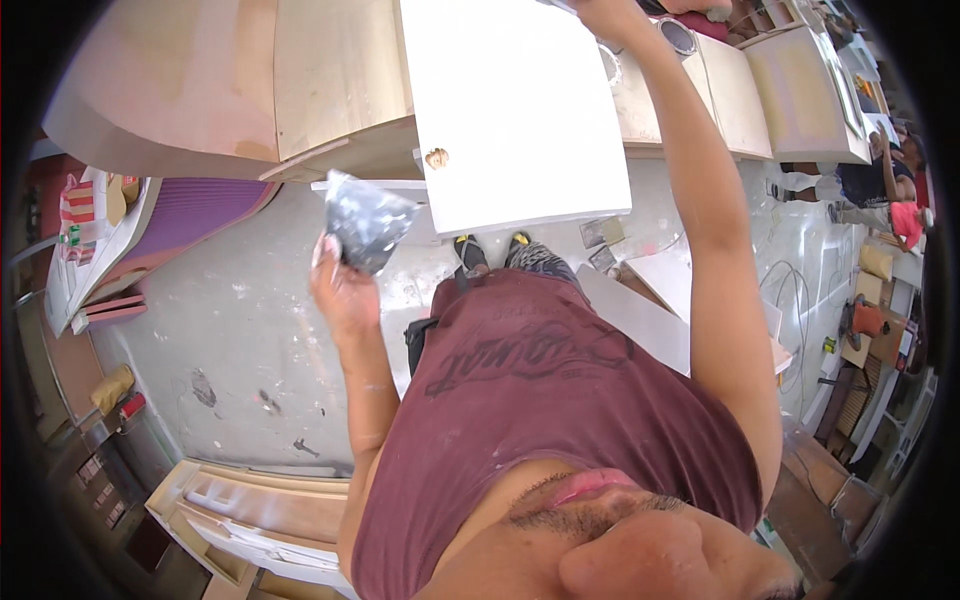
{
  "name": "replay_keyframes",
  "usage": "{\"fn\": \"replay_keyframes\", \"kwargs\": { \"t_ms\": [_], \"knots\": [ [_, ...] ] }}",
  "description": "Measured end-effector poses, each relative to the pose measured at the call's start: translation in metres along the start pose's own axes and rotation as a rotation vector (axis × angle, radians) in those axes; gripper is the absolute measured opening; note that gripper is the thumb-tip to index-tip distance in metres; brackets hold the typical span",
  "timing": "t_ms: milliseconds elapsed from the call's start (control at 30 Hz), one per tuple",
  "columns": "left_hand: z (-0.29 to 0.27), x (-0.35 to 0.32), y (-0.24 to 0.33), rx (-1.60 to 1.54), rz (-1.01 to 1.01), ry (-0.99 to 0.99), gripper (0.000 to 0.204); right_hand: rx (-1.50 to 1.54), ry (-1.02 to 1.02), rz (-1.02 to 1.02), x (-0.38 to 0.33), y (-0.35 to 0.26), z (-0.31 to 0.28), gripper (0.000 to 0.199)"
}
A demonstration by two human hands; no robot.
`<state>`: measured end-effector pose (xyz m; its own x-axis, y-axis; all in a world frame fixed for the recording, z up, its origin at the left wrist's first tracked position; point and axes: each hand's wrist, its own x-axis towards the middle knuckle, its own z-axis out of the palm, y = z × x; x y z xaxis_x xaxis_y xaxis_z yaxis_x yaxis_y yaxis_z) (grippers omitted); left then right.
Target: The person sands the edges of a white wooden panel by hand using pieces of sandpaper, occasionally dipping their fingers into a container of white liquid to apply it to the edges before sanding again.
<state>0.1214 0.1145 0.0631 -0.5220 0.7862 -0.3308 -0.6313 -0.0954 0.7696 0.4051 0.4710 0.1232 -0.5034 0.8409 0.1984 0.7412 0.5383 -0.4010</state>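
Paint-flecked grey concrete floor [240, 330] runs through this workshop, with bare plywood cabinets [250, 90] ahead and drawer fronts [260, 500] stacked low at the left. A white door panel [520, 110] hangs open in front of the person, a small knob [437, 158] near its lower left corner. The left hand [340, 285] is raised just left of the panel, its grip closed around the bottom of a small clear plastic bag [366, 218] of dark hardware; the bag stands up above the fingers, close beside the knob but not touching it. The right hand [600, 12] reaches up to the panel's top edge at the frame's rim; whether its grip is closed there I cannot tell. Other people sit on the floor far right [880, 190].
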Motion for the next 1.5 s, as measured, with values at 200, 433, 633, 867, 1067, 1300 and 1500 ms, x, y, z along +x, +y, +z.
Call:
{"fn": "replay_keyframes", "kwargs": {
  "t_ms": [200, 433, 633, 867, 1067, 1300, 1500],
  "knots": [
    [-0.046, -0.023, -0.006, -0.136, 0.013, 0.274, 0.024, -0.257, -0.294, 0.035, 0.099, 0.034, 0.051, 0.04],
    [-0.046, -0.038, -0.03, -0.204, -0.106, 0.409, 0.021, -0.315, -0.229, -0.127, -0.011, -0.016, 0.074, 0.049],
    [-0.017, -0.025, -0.018, -0.199, 0.019, 0.508, 0.017, -0.274, -0.298, -0.146, -0.041, -0.04, 0.045, 0.045],
    [-0.03, -0.038, -0.017, -0.263, 0.045, 0.553, 0.017, -0.202, -0.224, -0.073, 0.141, 0.074, 0.068, 0.04],
    [-0.051, -0.051, -0.037, -0.273, 0.048, 0.644, 0.014, -0.147, -0.313, -0.096, 0.111, 0.026, 0.081, 0.042],
    [-0.057, -0.046, -0.051, -0.175, -0.107, 0.559, 0.01, -0.296, -0.3, -0.182, -0.049, -0.036, 0.093, 0.05],
    [-0.059, -0.035, -0.011, -0.17, -0.04, 0.255, 0.016, -0.197, -0.337, -0.176, -0.186, -0.092, 0.049, 0.053]
  ]
}}
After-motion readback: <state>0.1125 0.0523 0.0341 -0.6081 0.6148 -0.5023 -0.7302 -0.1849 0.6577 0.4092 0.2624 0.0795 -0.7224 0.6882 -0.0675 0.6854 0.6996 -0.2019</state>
